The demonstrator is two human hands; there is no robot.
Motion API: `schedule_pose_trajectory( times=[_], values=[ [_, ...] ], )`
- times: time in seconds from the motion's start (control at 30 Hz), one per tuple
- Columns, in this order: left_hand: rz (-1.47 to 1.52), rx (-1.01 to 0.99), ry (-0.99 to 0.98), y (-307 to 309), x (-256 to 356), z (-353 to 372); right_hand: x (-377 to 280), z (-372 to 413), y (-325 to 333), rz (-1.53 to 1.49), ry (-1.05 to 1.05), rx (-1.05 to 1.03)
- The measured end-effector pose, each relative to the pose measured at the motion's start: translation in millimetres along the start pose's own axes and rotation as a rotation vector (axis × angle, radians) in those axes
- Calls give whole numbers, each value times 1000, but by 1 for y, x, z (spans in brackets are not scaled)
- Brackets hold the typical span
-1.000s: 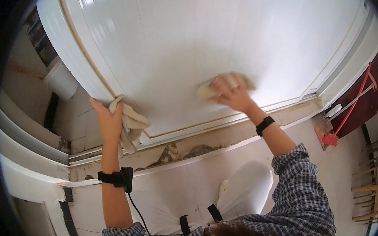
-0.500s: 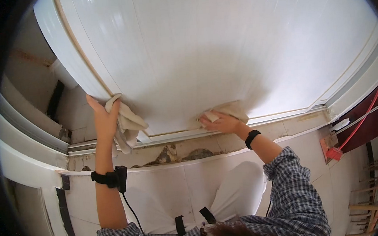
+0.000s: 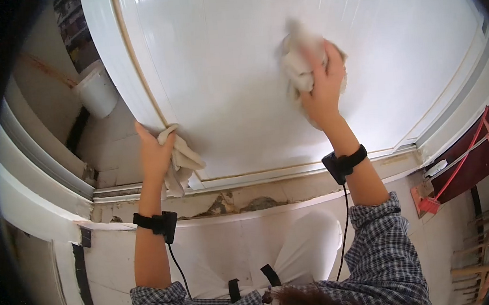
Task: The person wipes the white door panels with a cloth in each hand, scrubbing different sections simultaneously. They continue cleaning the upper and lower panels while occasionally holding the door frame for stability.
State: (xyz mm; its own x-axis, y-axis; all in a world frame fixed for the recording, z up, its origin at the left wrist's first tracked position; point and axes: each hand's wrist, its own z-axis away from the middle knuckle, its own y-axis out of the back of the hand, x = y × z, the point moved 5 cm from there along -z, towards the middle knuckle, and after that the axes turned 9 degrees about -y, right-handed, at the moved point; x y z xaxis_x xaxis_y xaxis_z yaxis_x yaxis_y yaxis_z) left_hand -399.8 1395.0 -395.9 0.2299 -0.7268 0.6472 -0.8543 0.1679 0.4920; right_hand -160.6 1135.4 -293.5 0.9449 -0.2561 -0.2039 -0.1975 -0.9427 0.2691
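A glossy white door panel (image 3: 240, 90) with a tan strip along its left side stands before me. My left hand (image 3: 156, 153) is closed around the panel's left edge, with a cream cloth (image 3: 185, 161) gripped under its thumb and hanging down the front. Higher on the panel, my right hand (image 3: 326, 87) presses a second cream cloth (image 3: 297, 69) against the surface, its fingers bent over the bunched fabric. The fingertips and top of that cloth are smeared by motion.
Below the door runs a worn sill (image 3: 290, 192) with broken patches. Through the gap at left stands a white bucket (image 3: 97, 93). To the right are a red-handled dustpan (image 3: 428, 203), a dark red board (image 3: 472, 162) and a wooden rack (image 3: 482, 269).
My right hand has moved up from the panel's bottom edge to its upper middle with the cloth. The panel's left edge and my left hand appear farther right, and more of the bucket shows.
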Motion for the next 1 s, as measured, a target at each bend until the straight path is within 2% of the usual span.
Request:
schedule_pose_trajectory(
  times=[0.1,0.17,0.23,0.33,0.37,0.43,0.5,0.57,0.63,0.7,0.77,0.87,0.9,1.0],
  values=[
    [-23,3,-33,1,0,2,-16,11,-18,61,-40,128],
    [-10,18,-70,1,0,-1,-34,41,-47,136,96,-17],
    [26,42,-119,-1,-7,-1,-51,84,-80,182,367,-292],
    [87,20,-85,-1,-7,-1,-60,130,-108,192,816,-367],
    [69,17,-76,-2,-8,-2,-57,133,-108,214,895,-418],
    [32,10,-55,0,-7,-2,-58,117,-98,195,921,-514],
    [105,18,-77,1,-3,-1,-50,87,-81,114,807,-603],
    [152,10,-77,1,0,-1,-48,34,-53,157,725,-363],
    [171,-14,-57,0,-4,-2,-42,-19,-23,219,412,-360],
    [127,-23,-28,0,-5,-1,-34,-61,5,48,-58,-168],
    [91,-21,-34,1,-4,1,-20,-87,27,-209,-134,216],
    [90,-20,-41,3,-1,0,-18,-114,36,-434,-278,532],
    [116,-30,-12,3,1,0,-26,-117,31,-381,-251,582],
    [109,-35,1,2,-3,0,-69,-119,11,-190,-81,310]
  ],
)
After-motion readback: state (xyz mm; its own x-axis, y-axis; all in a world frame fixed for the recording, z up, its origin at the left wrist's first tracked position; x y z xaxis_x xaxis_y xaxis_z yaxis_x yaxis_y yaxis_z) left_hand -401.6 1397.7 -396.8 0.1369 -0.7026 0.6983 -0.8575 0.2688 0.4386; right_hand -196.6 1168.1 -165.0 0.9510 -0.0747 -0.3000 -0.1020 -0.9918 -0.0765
